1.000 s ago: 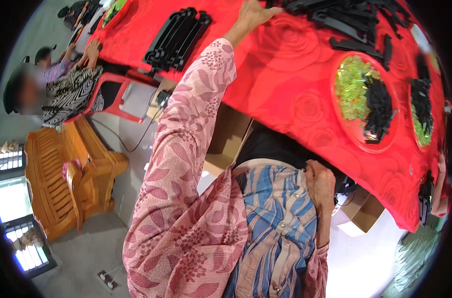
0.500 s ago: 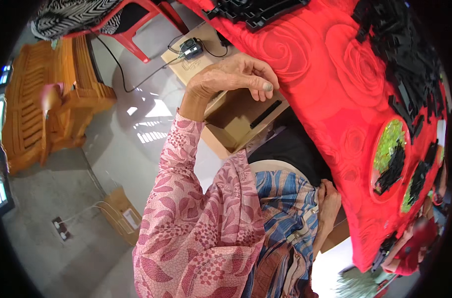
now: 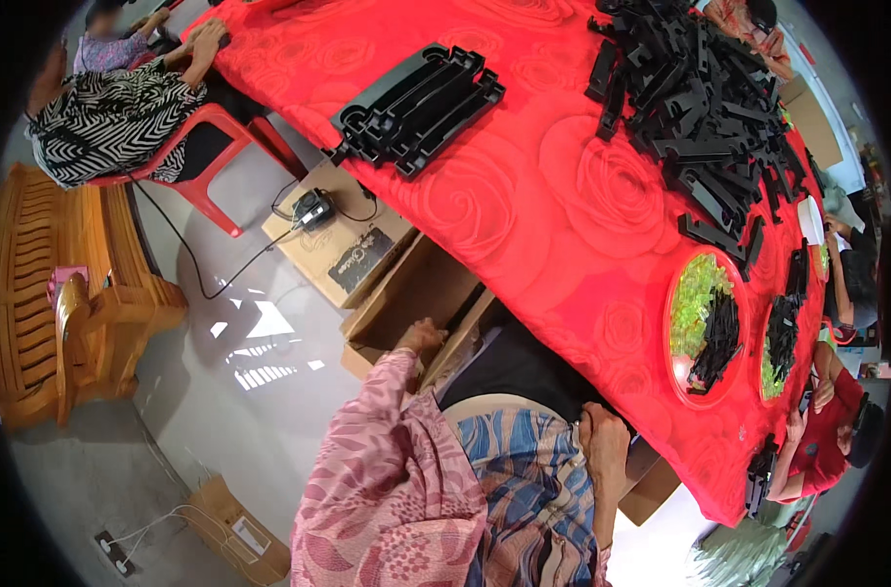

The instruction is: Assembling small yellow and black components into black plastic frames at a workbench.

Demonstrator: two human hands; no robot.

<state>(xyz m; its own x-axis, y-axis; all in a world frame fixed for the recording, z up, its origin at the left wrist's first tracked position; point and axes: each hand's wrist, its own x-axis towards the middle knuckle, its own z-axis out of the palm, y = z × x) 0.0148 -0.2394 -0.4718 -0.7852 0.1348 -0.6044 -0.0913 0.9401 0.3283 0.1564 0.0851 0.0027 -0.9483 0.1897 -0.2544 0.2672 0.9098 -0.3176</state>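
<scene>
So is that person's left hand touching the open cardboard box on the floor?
Touching: the head view shows the left hand resting on the rim of the open cardboard box, no gap visible.

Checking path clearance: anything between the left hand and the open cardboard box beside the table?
Nothing visible. The left hand is already at the rim of the open cardboard box; whether it touches, and the box interior below it, cannot be told.

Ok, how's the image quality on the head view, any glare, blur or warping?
Head view: sharp, no motion blur; fisheye bends the red table edge and darkens the rim; sunlight patches on the grey floor are bright, not blown out; left hand at the cardboard box is shaded.
</scene>
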